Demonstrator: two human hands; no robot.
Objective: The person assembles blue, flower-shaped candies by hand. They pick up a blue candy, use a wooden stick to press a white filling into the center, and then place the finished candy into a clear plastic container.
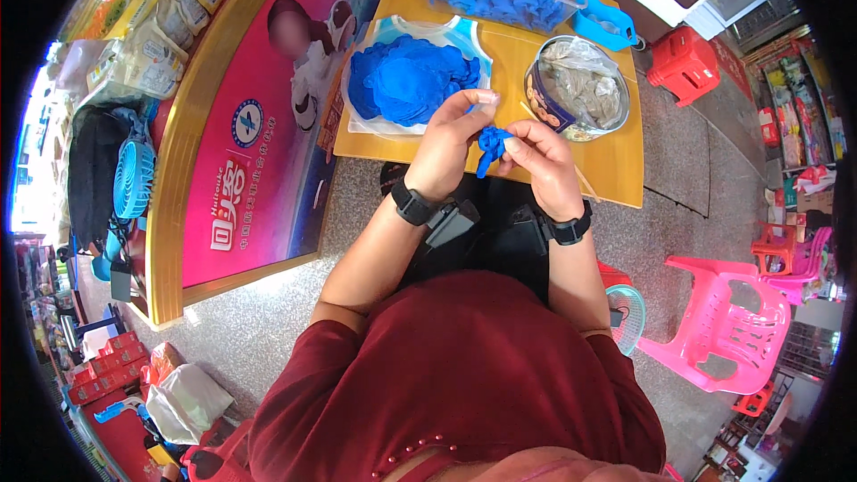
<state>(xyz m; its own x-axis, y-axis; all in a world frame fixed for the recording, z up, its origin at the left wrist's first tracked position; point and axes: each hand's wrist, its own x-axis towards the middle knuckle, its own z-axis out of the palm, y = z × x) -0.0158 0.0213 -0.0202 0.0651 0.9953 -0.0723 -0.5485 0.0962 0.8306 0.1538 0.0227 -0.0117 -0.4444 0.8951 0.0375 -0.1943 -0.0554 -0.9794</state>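
Observation:
Over the near edge of the wooden table, a small crumpled blue cloth-like piece (491, 145) is between my hands. My right hand (546, 170) pinches its right side between thumb and finger. My left hand (453, 138) is closed just above and left of it, thumb and forefinger pressed together. What those fingertips hold, if anything, is too small to make out. Past my left hand, a heap of thin flat blue pieces (411, 78) lies on a white and pale blue mat (482, 45). Both wrists wear black straps with a small black device.
On the wooden table (509, 49) stand a clear bin of blue pieces (571, 7), a small blue basket (616, 31) and a round tin (536, 94) holding a plastic bag. A pink-panelled counter (241, 152) rises at left. A pink chair (705, 295) and red stool (683, 62) stand right.

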